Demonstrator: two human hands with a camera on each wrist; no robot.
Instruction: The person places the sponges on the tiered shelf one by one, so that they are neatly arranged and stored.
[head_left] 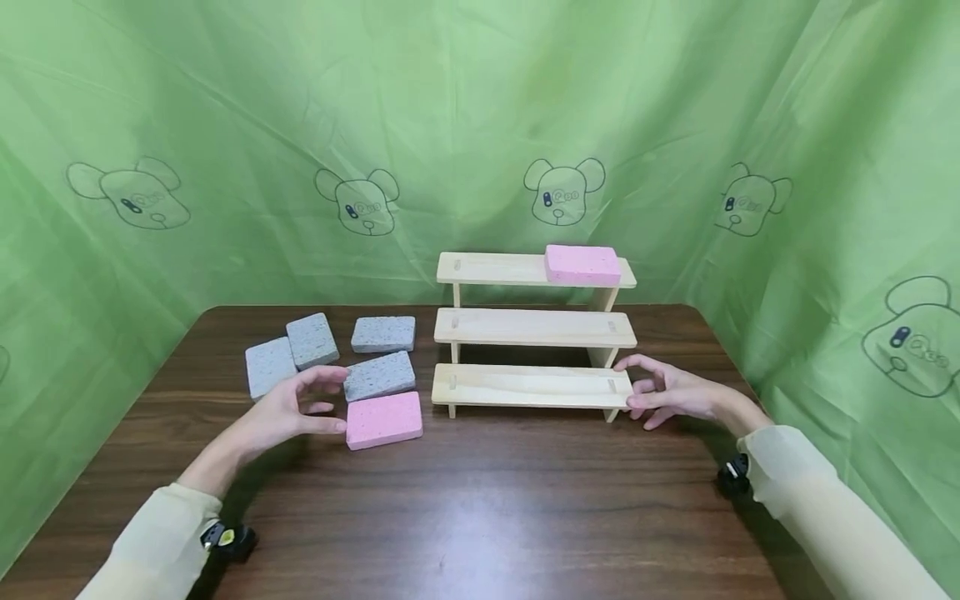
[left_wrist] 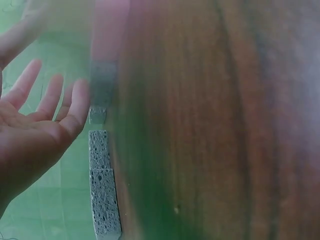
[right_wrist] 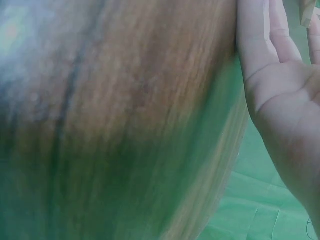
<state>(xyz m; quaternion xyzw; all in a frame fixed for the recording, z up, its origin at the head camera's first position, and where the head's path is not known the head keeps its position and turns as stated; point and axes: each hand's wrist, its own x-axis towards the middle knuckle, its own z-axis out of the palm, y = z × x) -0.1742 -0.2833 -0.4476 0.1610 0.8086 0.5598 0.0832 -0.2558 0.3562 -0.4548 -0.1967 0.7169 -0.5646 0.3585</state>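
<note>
In the head view, my left hand (head_left: 288,408) is beside a pink sponge (head_left: 385,421), its thumb tip right at the sponge's left edge. Its fingers are spread and loosely bent, reaching toward a grey sponge (head_left: 380,377) behind the pink one. On the right, my right hand (head_left: 675,393) holds the right end of a three-tier wooden shelf (head_left: 532,387), with the index finger at the back corner of the lowest board and the thumb at the front. Another pink sponge (head_left: 582,264) lies on the right part of the top board.
Other grey sponges lie farther left and back: one (head_left: 383,334) behind the nearer grey one, one (head_left: 312,340) beside it, and one (head_left: 270,367) partly behind my left hand. The brown wooden table (head_left: 480,500) ends at a green curtain (head_left: 450,125) on three sides.
</note>
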